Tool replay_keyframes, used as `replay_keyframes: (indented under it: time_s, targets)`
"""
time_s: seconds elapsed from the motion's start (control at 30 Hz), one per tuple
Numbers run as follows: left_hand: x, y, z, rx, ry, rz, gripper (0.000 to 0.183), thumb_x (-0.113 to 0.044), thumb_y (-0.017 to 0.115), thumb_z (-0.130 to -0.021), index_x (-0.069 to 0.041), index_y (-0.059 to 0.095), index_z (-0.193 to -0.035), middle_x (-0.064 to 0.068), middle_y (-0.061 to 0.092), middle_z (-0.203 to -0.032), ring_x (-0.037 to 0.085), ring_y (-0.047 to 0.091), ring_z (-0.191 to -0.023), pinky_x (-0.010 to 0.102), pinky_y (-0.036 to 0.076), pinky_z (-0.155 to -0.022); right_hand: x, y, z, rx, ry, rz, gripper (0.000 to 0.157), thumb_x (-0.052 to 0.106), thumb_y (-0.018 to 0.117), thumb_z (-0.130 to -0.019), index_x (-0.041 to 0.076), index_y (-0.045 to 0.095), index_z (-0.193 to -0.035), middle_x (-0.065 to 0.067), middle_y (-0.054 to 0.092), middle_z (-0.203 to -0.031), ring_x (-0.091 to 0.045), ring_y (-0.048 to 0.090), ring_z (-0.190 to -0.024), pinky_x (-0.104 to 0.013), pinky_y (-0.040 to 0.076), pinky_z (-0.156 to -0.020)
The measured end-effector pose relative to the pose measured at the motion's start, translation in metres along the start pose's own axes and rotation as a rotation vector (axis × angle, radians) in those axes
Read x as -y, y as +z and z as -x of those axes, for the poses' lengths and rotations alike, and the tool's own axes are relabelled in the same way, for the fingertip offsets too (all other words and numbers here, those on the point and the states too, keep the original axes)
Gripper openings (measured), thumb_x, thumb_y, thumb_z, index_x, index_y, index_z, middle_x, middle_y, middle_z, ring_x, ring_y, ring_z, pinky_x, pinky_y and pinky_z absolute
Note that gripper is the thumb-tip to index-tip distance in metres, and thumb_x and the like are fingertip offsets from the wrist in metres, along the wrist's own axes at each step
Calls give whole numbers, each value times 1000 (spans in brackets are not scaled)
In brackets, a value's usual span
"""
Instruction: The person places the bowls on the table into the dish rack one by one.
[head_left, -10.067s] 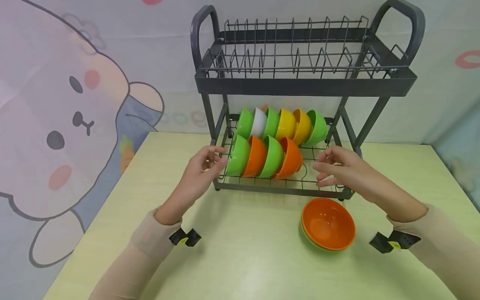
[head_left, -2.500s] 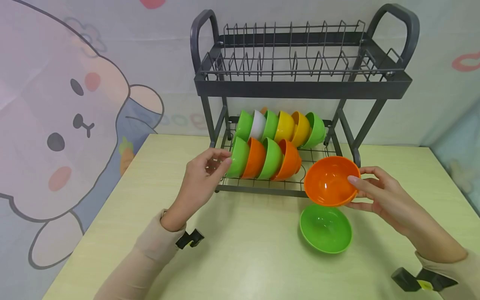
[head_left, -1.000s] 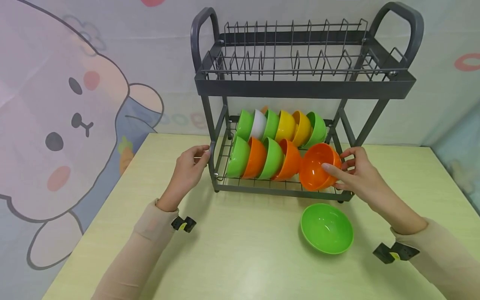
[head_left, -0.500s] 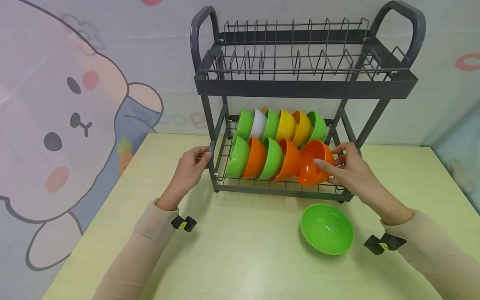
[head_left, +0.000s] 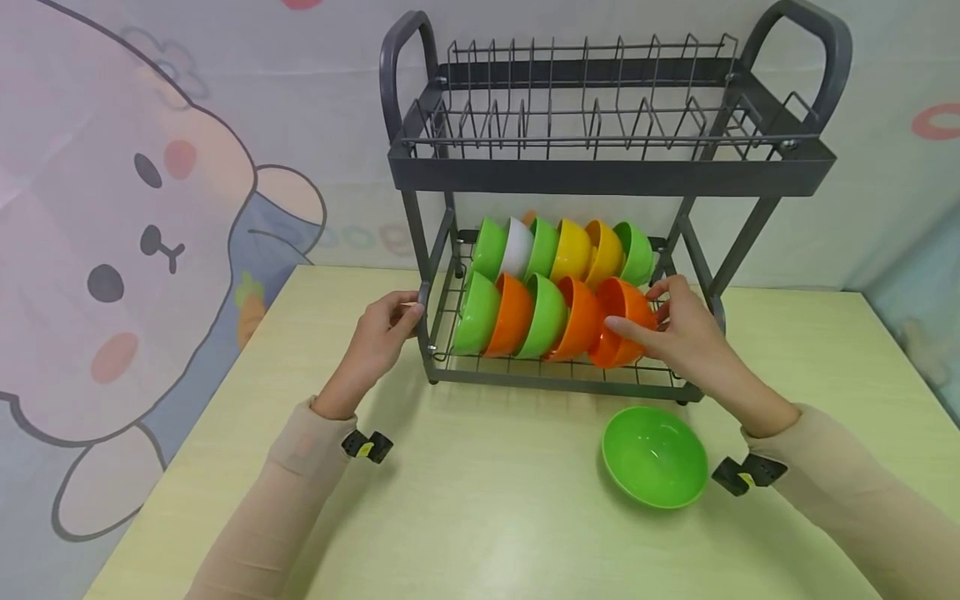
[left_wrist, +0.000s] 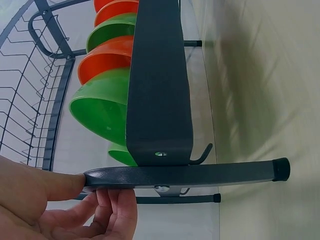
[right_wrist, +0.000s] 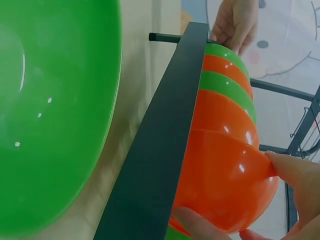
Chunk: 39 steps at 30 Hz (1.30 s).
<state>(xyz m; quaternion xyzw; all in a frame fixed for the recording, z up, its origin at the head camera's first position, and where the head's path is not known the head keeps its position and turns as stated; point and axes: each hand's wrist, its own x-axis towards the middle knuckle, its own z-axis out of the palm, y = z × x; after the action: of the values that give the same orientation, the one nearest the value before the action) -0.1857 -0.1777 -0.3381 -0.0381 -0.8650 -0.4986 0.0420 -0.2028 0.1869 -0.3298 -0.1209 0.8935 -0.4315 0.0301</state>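
My right hand (head_left: pixel 686 333) grips an orange bowl (head_left: pixel 630 302) by its rim, thumb at the front and fingers behind. The bowl stands tilted on its side at the right end of the front row on the rack's (head_left: pixel 525 383) lower tier, against another orange bowl (head_left: pixel 577 321). In the right wrist view its round outside (right_wrist: pixel 225 175) fills the space between thumb and fingers. My left hand (head_left: pixel 378 337) pinches the rack's left front leg (left_wrist: pixel 200 175) between thumb and fingers. A green bowl (head_left: pixel 654 458) sits upright on the table in front of the rack.
Left of these, green and orange bowls (head_left: pixel 512 317) fill out the front row. Behind stands a row of green, white and yellow bowls (head_left: pixel 572 250). The upper wire tier (head_left: pixel 615 177) overhangs both rows. A printed cloth (head_left: pixel 352 167) hangs behind the table (head_left: pixel 480 517).
The orange bowl was lifted off the green one, carried to the lower tier and turned onto its side, sliding left against its neighbour. My left hand moved from the bowls to the rack leg.
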Motion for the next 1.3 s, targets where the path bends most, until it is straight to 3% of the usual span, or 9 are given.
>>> replay_keyframes:
  time_s: [0.17,0.37,0.53,0.7,0.83,1.3]
  targets:
    - [1,0,0,-1,-9,-5,33,-13,47,-97,5,49,-124,21,59,-100,31,61,-90,37,52,-82,2,8,-6,-24,-46,56,74,52,65,-79,-2,33,-118,-19,48,-96,-29,50,-79,-30,50,-56]
    - [1,0,1,19,4,0,35,-14,45,-98,5,47,-127,24,58,-104,32,61,-93,39,51,-85,3,12,-8,1,-52,43,73,52,63,-80,-2,31,-117,-18,45,-96,-27,50,-74,-31,47,-55]
    - [-2,-1,3,37,11,9,36,-15,45,-98,5,47,-127,26,58,-107,34,61,-94,39,51,-86,4,13,-7,33,-14,10,74,53,63,-80,-1,29,-117,-18,49,-87,-28,53,-68,-30,48,-52]
    - [-9,-2,5,33,-2,7,35,-13,45,-97,7,47,-127,27,57,-104,36,60,-92,40,51,-86,3,15,-9,69,43,-57,77,53,65,-79,0,25,-119,-20,47,-85,-32,56,-67,-35,55,-60]
    - [3,-1,0,20,-1,-2,36,-16,47,-97,4,48,-127,23,59,-103,33,61,-91,38,51,-84,2,15,-11,90,73,-103,78,53,65,-78,1,24,-120,-22,45,-87,-36,58,-71,-38,56,-65]
    - [4,-1,1,7,-2,-8,34,-15,47,-97,3,49,-125,21,59,-101,31,61,-88,35,52,-83,2,11,-11,135,116,-153,77,51,63,-81,2,21,-123,-20,41,-97,-33,54,-80,-35,56,-70]
